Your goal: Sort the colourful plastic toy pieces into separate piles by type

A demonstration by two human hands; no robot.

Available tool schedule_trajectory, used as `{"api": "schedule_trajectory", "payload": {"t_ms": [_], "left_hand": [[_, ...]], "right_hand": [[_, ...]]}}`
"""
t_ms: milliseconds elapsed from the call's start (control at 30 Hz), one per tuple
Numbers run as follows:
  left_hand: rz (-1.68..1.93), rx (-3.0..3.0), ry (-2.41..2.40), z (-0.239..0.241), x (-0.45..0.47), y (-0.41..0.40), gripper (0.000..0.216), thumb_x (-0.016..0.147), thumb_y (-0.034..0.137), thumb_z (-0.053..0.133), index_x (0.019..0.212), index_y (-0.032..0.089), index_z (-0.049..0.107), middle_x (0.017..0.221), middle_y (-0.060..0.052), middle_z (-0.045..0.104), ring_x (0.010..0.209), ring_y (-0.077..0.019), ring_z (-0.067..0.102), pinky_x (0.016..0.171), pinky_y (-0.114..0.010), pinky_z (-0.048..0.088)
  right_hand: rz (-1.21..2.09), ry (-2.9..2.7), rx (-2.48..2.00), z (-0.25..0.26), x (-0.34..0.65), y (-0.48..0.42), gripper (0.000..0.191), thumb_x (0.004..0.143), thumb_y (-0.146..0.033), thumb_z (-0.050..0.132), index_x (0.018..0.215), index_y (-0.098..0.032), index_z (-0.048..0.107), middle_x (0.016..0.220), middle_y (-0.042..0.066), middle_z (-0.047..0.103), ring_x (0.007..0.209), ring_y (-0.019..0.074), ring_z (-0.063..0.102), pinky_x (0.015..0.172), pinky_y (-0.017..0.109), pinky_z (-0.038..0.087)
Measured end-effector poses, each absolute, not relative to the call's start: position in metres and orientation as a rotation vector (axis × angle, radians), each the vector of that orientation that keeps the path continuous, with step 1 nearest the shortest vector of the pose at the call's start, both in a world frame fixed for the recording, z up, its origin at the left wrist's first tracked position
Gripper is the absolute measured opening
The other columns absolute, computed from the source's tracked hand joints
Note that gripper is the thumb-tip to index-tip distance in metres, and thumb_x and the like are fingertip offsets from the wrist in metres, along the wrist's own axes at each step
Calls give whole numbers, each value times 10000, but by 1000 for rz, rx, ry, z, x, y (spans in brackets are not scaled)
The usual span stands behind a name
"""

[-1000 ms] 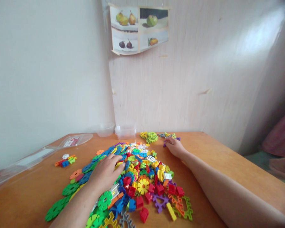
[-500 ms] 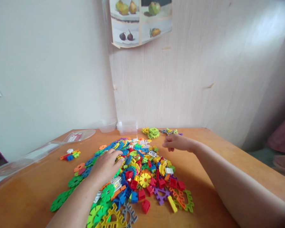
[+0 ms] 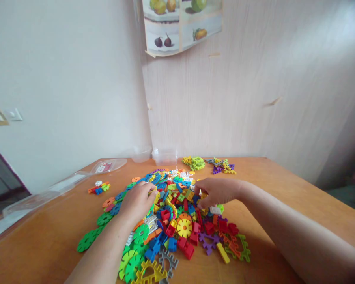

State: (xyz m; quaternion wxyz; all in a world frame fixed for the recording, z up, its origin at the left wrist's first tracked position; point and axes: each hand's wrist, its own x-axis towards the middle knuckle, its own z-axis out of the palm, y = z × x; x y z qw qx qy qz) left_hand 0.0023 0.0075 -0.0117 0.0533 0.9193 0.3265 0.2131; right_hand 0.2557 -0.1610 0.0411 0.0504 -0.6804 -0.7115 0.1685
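Note:
A heap of colourful plastic building pieces (image 3: pixel 177 197) spreads over the wooden table in front of me. My left hand (image 3: pixel 139 197) rests at the heap's left side, fingers bent down and thumb apart, near green and blue notched discs (image 3: pixel 104 218). Over the right side of the heap is my right hand (image 3: pixel 217 192), its thumb and fingers spread above small bricks; I see nothing held in it. Red bricks (image 3: pixel 185 247), a yellow flower disc (image 3: pixel 184 228) and a purple toothed piece (image 3: pixel 208 241) lie nearer to me. The fingertips of both hands are partly hidden.
Clear plastic tubs (image 3: pixel 165 156) stand at the table's back edge, beside green and yellow joined pieces (image 3: pixel 197 163) and a purple-grey cluster (image 3: pixel 223 165). A small joined brick group (image 3: pixel 98 188) and a transparent lid (image 3: pixel 109 165) lie left. A fruit poster (image 3: pixel 165 29) hangs on the wall.
My right hand has moved from beyond the heap's right edge in over its bricks, and its fingers have opened. The left hand stays near its place. The view has turned slightly left.

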Motion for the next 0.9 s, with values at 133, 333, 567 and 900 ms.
{"api": "schedule_trajectory", "payload": {"t_ms": [133, 333, 567, 900], "left_hand": [[715, 2794, 861, -10, 6, 1, 257, 944, 376, 480, 1007, 228, 680, 1043, -64, 659, 997, -221, 606, 841, -319, 436], [735, 2749, 684, -7, 11, -6, 305, 980, 407, 425, 994, 248, 685, 1000, -38, 671, 972, -202, 607, 842, -314, 439], [709, 2766, 662, -12, 13, -2, 319, 969, 440, 440, 1015, 252, 694, 1011, -47, 660, 973, -212, 607, 834, -328, 448], [675, 2784, 667, -14, 13, 1, 314, 953, 452, 451, 976, 254, 693, 990, -43, 647, 941, -211, 608, 819, -329, 451]], "right_hand": [[571, -1987, -1957, 33, 246, -154, 286, 785, -328, 667, 1040, -200, 648, 809, 19, 670, 664, 133, 588, 555, 232, 390], [654, -1713, -1678, 27, 230, -150, 384, 810, -287, 649, 1182, -202, 608, 953, 36, 678, 676, 114, 597, 583, 242, 462], [591, -1838, -1756, 51, 243, -165, 191, 848, -327, 625, 954, -170, 640, 792, 20, 665, 676, 119, 589, 570, 226, 445], [710, -2221, -2071, 69, 252, -196, 333, 779, -505, 683, 822, -180, 625, 756, 9, 636, 663, 126, 547, 556, 243, 355]]}}
